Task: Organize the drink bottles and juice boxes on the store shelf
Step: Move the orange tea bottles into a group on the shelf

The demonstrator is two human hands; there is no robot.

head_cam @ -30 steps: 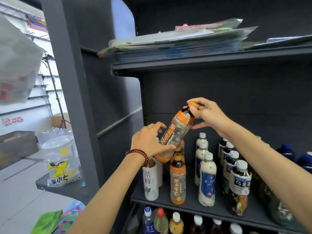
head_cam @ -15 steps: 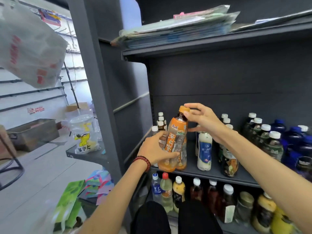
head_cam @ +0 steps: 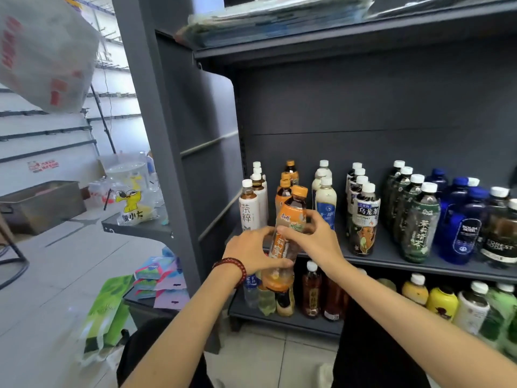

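Note:
An orange-capped tea bottle (head_cam: 289, 219) with an orange label is held upright in front of the middle shelf (head_cam: 391, 261), off its front edge. My left hand (head_cam: 251, 250) grips its lower body and my right hand (head_cam: 313, 236) grips its middle from the right. Behind it stands a row of matching orange-capped bottles (head_cam: 285, 183). To their left are white tea bottles (head_cam: 250, 211), to their right milky white bottles (head_cam: 326, 198), dark oolong bottles (head_cam: 363, 214), green tea bottles (head_cam: 419, 219) and blue bottles (head_cam: 458, 219).
The lower shelf (head_cam: 288, 320) carries more bottles, yellow and green ones at right. A stack of flat packets (head_cam: 279, 21) lies on the top shelf. A side shelf (head_cam: 134, 225) at left bears bagged cups, with colourful packets (head_cam: 159, 278) below it.
The orange-capped bottle has come down from a tilted, raised position to upright and lower, at the shelf's front edge. My right hand slid from its cap to its middle. The camera has backed away.

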